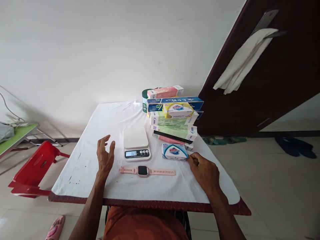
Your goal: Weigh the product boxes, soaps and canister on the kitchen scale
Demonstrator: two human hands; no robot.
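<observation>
My left hand [105,154] is raised over the table just left of a white digital kitchen scale [136,138], fingers and thumb apart, holding nothing. Nothing lies on the scale's plate, and its lit display seems to read 363. With fingers curled, my right hand [205,170] grips the right corner of a blue-and-white Safeguard soap box [174,152], which lies on the cloth right of the scale. In front of the scale a smartwatch [143,170] with a pink strap is stretched out flat.
Behind the soap box rise stacked toothpaste boxes, green [175,131], blue [185,100] and pink [166,91], with a yellow soap box [178,110] among them. A dark green can [145,103] stands behind. White cloth [82,166] covers the table; a red chair [35,166] is left.
</observation>
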